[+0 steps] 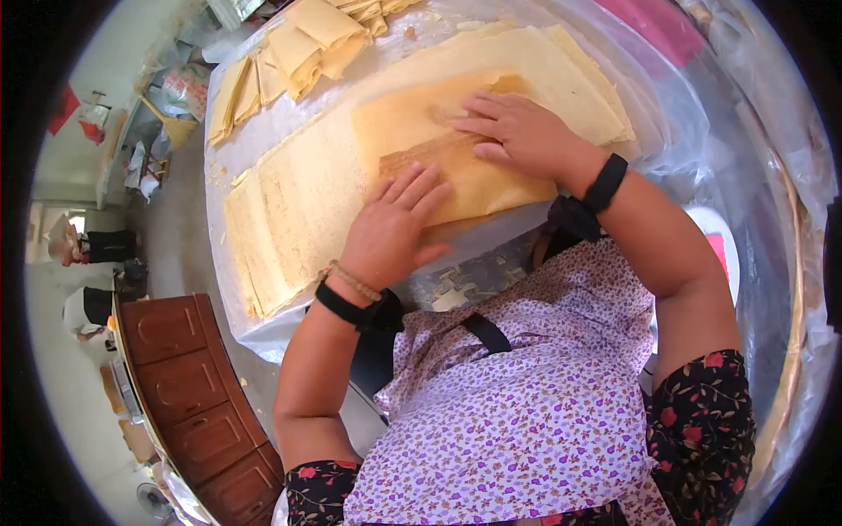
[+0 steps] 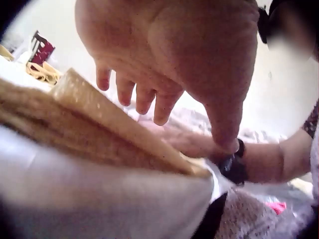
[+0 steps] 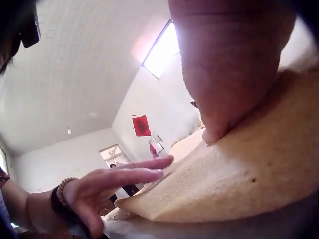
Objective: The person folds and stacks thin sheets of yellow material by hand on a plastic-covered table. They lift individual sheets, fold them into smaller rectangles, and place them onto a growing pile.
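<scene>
A folded tan sheet [image 1: 491, 180] lies over wide pale yellow sheets [image 1: 307, 197] stacked on the plastic-covered table. The right hand [image 1: 533, 136] rests on the folded sheet with its fingers spread, and in the right wrist view its thumb side touches the sheet surface [image 3: 234, 179]. At the darker folded edge, the left hand [image 1: 396, 230] has its fingertips over the sheet's left end, fingers apart and extended. In the left wrist view the left hand [image 2: 174, 55] hovers palm down above the layered sheets [image 2: 99, 129], fingers spread.
Folded sheet bundles [image 1: 303, 53] lie at the table's far left. Clear plastic [image 1: 675, 105] covers the right side. A brown wooden cabinet [image 1: 197, 394] stands at lower left, with a broom [image 1: 175, 130] and people [image 1: 96, 245] beyond.
</scene>
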`<state>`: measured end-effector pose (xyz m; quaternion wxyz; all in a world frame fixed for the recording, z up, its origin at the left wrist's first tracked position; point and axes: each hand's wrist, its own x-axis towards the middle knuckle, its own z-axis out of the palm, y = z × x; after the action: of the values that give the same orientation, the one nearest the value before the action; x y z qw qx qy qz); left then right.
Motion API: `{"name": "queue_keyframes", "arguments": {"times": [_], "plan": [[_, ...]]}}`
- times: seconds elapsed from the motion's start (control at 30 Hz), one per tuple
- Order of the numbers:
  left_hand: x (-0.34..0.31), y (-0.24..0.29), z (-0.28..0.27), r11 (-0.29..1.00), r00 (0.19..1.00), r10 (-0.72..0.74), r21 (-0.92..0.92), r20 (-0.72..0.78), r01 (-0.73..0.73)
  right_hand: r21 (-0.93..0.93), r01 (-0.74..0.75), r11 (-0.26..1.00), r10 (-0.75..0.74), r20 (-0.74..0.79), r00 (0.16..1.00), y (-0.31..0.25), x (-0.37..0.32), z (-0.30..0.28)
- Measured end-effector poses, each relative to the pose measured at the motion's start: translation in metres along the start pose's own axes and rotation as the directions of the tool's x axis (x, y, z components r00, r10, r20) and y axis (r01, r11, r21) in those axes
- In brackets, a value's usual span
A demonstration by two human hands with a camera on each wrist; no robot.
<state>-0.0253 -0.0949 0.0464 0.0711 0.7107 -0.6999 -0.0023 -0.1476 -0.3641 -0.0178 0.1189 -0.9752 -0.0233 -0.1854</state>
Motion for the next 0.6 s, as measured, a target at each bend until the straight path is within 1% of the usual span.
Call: {"name": "queue_keyframes", "arguments": {"times": [0.07,0.13,0.17,0.23,0.33,0.37,0.47,0.57,0.6], "plan": [[0.003,-0.005,0.013,0.999,1.000,-0.029,0.024,-0.002,0.029,0.027,-0.015,1.000,0.014,0.034,0.999,-0.002,0.008,-0.008],[0.012,-0.004,0.010,0.998,0.999,-0.038,0.049,0.022,0.037,0.065,-0.044,0.997,0.040,0.058,0.998,-0.005,0.006,-0.012],[0.014,-0.001,0.010,0.997,0.998,-0.046,0.057,0.038,0.043,0.069,-0.023,0.997,0.022,0.026,0.999,-0.002,0.004,-0.009],[0.012,0.003,0.012,0.993,1.000,-0.021,0.118,0.001,0.021,0.070,0.022,0.997,-0.019,-0.042,0.999,0.004,0.006,-0.003],[0.008,0.005,0.009,0.983,1.000,-0.001,0.186,-0.022,0.005,0.102,-0.003,0.995,-0.005,0.077,0.997,0.008,0.004,-0.011],[0.004,0.005,0.007,0.980,1.000,0.002,0.201,-0.024,0.003,0.125,-0.001,0.992,-0.009,0.079,0.997,0.008,0.002,-0.013],[-0.012,0.006,-0.004,0.995,0.993,-0.041,0.090,0.113,0.031,0.201,0.005,0.980,-0.019,0.070,0.997,0.013,-0.009,-0.018],[-0.019,0.004,-0.010,0.994,0.994,0.059,0.081,0.089,-0.066,0.287,0.002,0.958,-0.014,0.039,0.999,0.021,-0.011,-0.014],[-0.017,0.008,-0.014,0.997,0.995,0.035,0.070,0.097,-0.042,0.297,-0.004,0.955,-0.004,0.025,1.000,0.021,-0.010,-0.014]]}}
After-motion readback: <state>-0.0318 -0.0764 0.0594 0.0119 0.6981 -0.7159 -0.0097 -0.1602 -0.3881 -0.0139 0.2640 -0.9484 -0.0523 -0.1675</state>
